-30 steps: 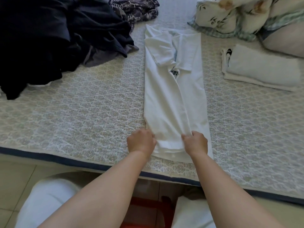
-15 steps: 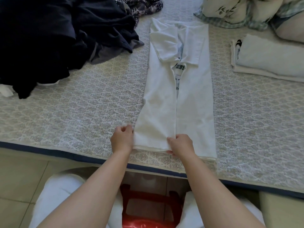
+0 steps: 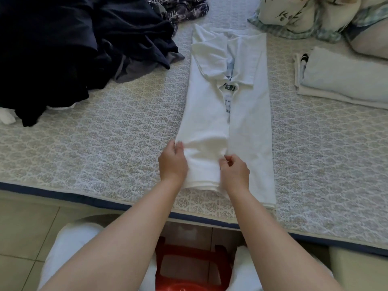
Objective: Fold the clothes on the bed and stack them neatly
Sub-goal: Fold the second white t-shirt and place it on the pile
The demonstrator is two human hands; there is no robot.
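A white T-shirt (image 3: pixel 247 114) lies lengthwise on the bed as a long strip, both sides folded in, sleeves at the far end. My left hand (image 3: pixel 173 162) pinches the left edge of its left panel near the hem. My right hand (image 3: pixel 234 172) pinches that panel's inner edge at the middle seam. A folded pale garment (image 3: pixel 344 76) lies at the right. A heap of dark unfolded clothes (image 3: pixel 69 45) covers the bed's far left.
The patterned bed cover (image 3: pixel 115 133) ends in a blue-trimmed front edge (image 3: pixel 63 195). Floral pillows (image 3: pixel 300 13) sit at the far right. A patterned dark cloth (image 3: pixel 184 7) lies at the back. A red stool (image 3: pixel 189 267) stands on the tiled floor between my knees.
My hands pulled the hem toward the bed's edge, flattening the strip, then slid a little up the left panel, which now bunches slightly between them.
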